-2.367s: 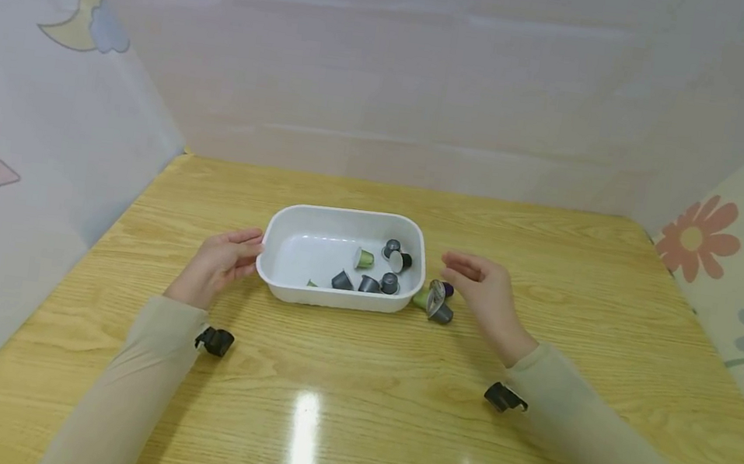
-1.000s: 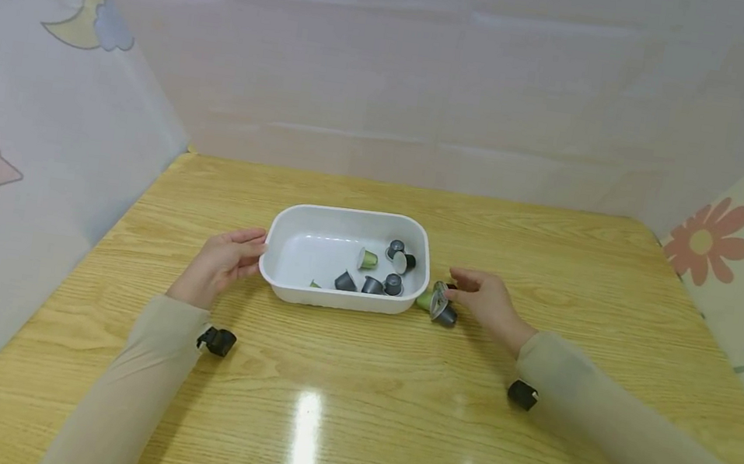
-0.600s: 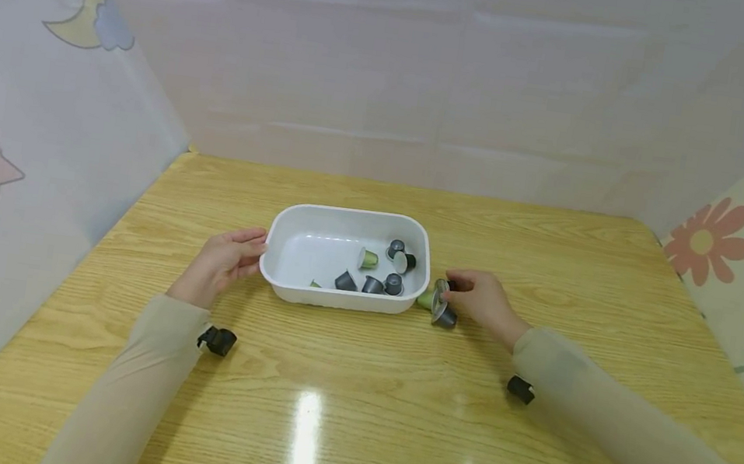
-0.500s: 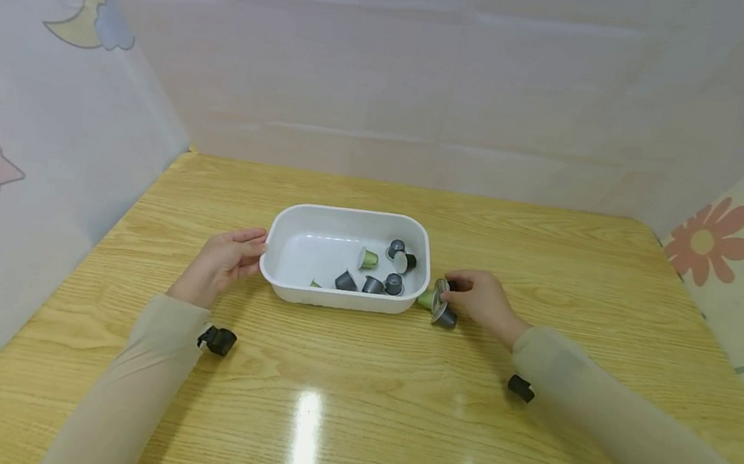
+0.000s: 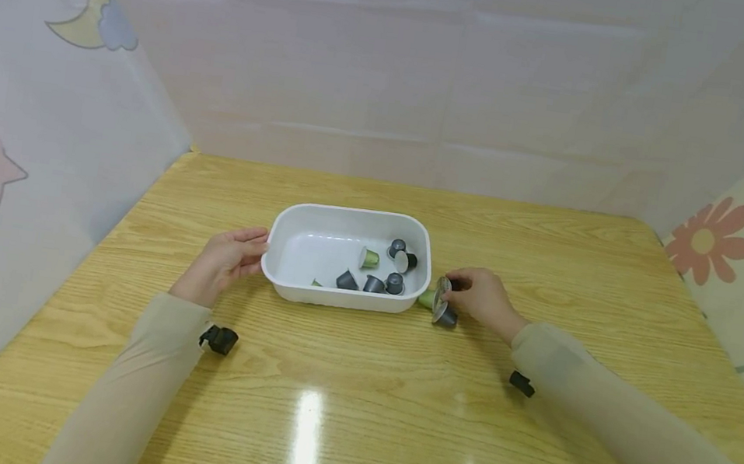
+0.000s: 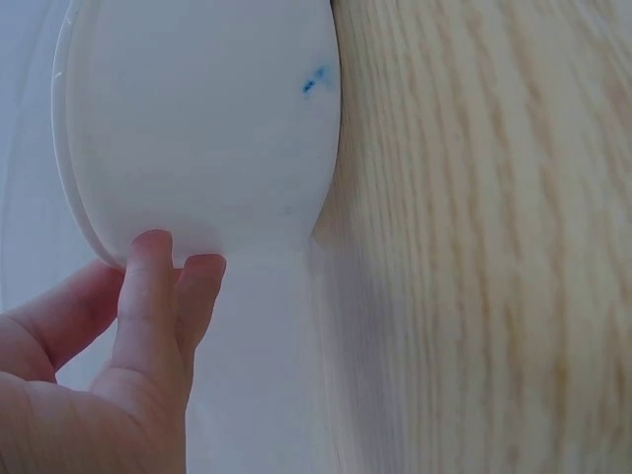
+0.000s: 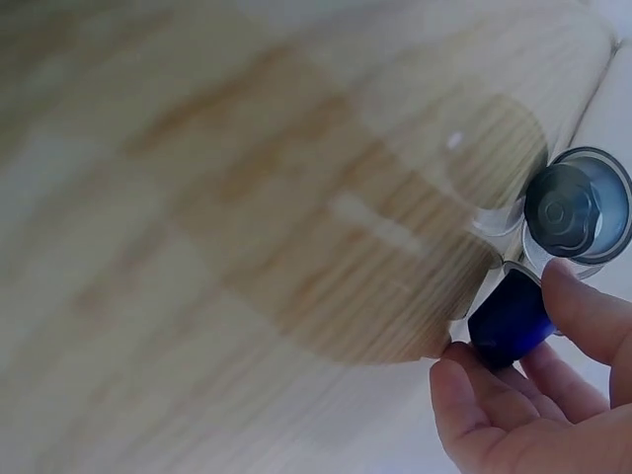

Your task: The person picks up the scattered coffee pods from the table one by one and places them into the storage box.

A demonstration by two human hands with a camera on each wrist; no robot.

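Note:
A white rectangular tub [image 5: 339, 300] with rounded corners stands on the table, with several grey, black and green coffee capsules inside, toward its right end. My left hand [image 5: 222, 259] rests its fingertips against the tub's left end; in the left wrist view, the extended fingers [image 6: 148, 286] touch the outer wall just below the rim. By the tub's right end, my right hand [image 5: 481, 301] pinches a dark blue coffee capsule [image 7: 511, 318] between thumb and fingers, low at the table. A grey capsule [image 7: 565, 209] and a green capsule [image 5: 427, 299] lie close beside it.
The wooden table [image 5: 354, 371] carries a bright light reflection near the front. Pale cloth walls [image 5: 393, 70] enclose its back and sides. Black wrist cameras hang beneath both sleeves.
My right hand has come down from beside the capsule pile and now pinches the dark blue capsule. The pile has shifted slightly. My left hand stays against the tub.

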